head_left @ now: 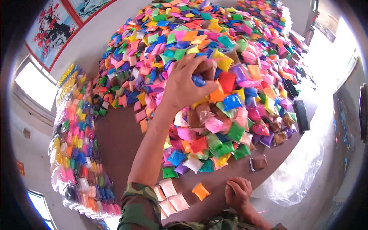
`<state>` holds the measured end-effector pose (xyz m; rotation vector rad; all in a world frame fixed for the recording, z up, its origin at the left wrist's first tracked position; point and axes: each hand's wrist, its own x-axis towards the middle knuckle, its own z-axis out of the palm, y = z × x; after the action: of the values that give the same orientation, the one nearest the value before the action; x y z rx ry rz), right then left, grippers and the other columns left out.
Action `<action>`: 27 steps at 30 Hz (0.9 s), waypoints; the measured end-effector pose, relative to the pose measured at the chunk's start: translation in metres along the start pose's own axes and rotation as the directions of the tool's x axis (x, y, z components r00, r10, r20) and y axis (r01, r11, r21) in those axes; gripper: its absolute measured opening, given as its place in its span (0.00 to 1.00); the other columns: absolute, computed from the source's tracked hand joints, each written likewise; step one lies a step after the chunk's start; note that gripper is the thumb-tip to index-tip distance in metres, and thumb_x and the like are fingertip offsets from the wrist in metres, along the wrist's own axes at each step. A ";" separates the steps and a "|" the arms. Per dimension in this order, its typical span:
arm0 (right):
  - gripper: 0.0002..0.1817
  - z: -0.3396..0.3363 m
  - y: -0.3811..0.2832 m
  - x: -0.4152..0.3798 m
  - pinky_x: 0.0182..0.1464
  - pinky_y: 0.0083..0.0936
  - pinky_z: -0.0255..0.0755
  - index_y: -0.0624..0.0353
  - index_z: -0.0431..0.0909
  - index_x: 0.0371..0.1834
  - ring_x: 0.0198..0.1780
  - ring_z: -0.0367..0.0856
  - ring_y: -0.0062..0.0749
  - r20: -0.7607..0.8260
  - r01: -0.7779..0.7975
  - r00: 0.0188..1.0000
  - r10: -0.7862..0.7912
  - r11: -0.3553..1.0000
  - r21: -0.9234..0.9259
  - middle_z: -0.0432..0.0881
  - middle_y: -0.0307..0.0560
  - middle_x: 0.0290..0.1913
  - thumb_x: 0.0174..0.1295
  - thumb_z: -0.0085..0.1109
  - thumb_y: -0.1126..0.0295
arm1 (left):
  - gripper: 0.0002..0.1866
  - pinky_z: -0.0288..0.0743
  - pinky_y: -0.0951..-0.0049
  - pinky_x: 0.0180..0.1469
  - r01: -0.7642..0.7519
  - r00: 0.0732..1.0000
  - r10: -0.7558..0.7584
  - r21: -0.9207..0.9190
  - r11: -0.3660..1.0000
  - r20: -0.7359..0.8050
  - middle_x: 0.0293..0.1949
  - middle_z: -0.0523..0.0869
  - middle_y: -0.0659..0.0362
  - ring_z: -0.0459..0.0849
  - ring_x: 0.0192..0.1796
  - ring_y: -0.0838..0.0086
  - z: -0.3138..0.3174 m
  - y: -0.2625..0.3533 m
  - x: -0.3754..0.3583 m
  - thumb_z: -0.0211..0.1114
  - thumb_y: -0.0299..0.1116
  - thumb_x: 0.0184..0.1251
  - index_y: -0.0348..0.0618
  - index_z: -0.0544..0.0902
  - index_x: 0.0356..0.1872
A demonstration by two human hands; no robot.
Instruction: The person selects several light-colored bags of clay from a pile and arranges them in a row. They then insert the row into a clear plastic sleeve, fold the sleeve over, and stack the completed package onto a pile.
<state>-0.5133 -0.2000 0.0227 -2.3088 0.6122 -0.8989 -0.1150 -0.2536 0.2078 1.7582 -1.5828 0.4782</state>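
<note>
My left hand reaches over a large heap of small packets in many colours. Its thumb and fingers are apart in a curve, and a blue packet shows in the gap between them, with no visible grip on it. Close to the table edge, my right hand has its fingers curled in, and nothing shows in them. An orange packet lies alone to the left of that hand. Several pale beige packets lie together beside my left sleeve. A brown packet sits apart, beyond my right hand.
Clear bags of coloured packets are stacked along the left side of the brown table. A black bar-shaped object lies at the right table edge. Clear plastic film hangs beside it. Framed pictures are on the wall.
</note>
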 end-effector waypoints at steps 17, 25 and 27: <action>0.10 -0.002 0.003 -0.004 0.52 0.40 0.78 0.58 0.90 0.43 0.51 0.89 0.47 -0.056 0.058 0.997 -0.055 0.997 0.048 0.90 0.47 0.48 0.59 0.72 0.78 | 0.36 0.76 0.48 0.77 0.160 0.968 -0.220 0.386 0.908 0.116 0.77 0.80 0.46 0.80 0.76 0.46 -0.054 0.077 -0.160 0.86 0.40 0.60 0.49 0.86 0.71; 0.09 0.003 0.006 -0.006 0.53 0.39 0.78 0.57 0.90 0.45 0.52 0.90 0.47 -0.061 0.053 0.997 -0.050 0.998 0.044 0.91 0.45 0.49 0.62 0.72 0.76 | 0.30 0.84 0.52 0.67 0.459 0.864 -0.502 0.339 0.821 0.047 0.64 0.88 0.45 0.88 0.66 0.48 -0.075 0.114 -0.266 0.86 0.38 0.61 0.40 0.89 0.63; 0.09 0.004 0.006 -0.007 0.53 0.39 0.78 0.57 0.90 0.44 0.52 0.90 0.47 -0.059 0.056 0.997 -0.053 0.997 0.044 0.91 0.46 0.49 0.62 0.72 0.76 | 0.28 0.85 0.53 0.65 0.460 0.856 -0.504 0.275 0.844 0.117 0.61 0.89 0.46 0.90 0.63 0.49 -0.074 0.140 -0.283 0.86 0.39 0.61 0.40 0.90 0.61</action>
<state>-0.5161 -0.1984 0.0134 -2.2751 0.5494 -0.9982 -0.2875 -0.0015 0.0994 2.3562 -1.1580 0.2644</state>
